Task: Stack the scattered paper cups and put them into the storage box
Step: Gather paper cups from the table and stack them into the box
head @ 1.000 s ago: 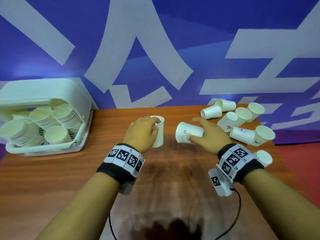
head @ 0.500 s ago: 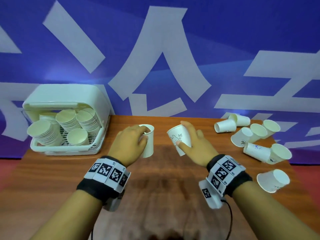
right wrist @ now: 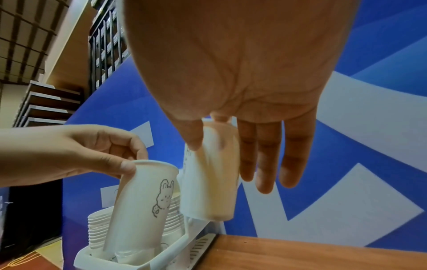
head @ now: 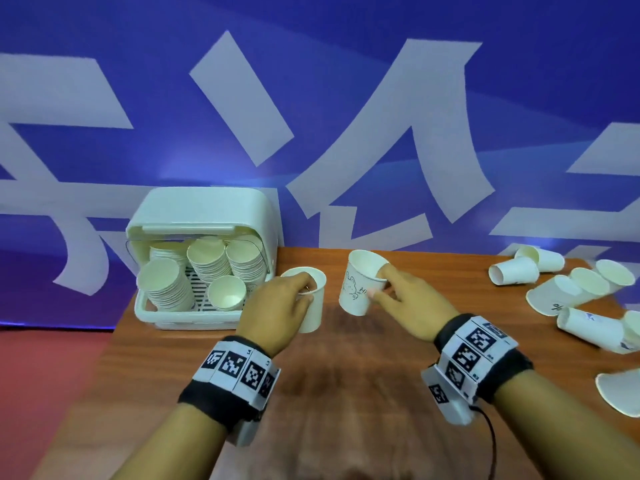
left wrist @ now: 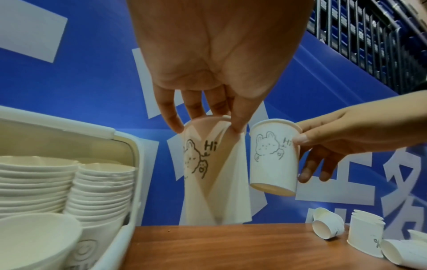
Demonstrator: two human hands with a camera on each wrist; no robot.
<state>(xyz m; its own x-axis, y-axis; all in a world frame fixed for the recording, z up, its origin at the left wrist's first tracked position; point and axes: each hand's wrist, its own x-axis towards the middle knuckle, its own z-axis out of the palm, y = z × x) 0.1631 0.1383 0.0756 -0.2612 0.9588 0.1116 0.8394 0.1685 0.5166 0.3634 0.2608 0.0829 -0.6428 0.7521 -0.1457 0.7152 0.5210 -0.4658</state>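
Here, the left hand grips one upright paper cup just right of the storage box; the right hand pinches a second cup by its rim, beside the first, apart from it. Loose cups lie far right of the box.

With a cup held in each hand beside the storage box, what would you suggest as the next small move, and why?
Probably lower the right hand's cup into the left hand's cup. Both cups are upright, mouths up and close together, the right one slightly higher, and the storage box already holds stacks.
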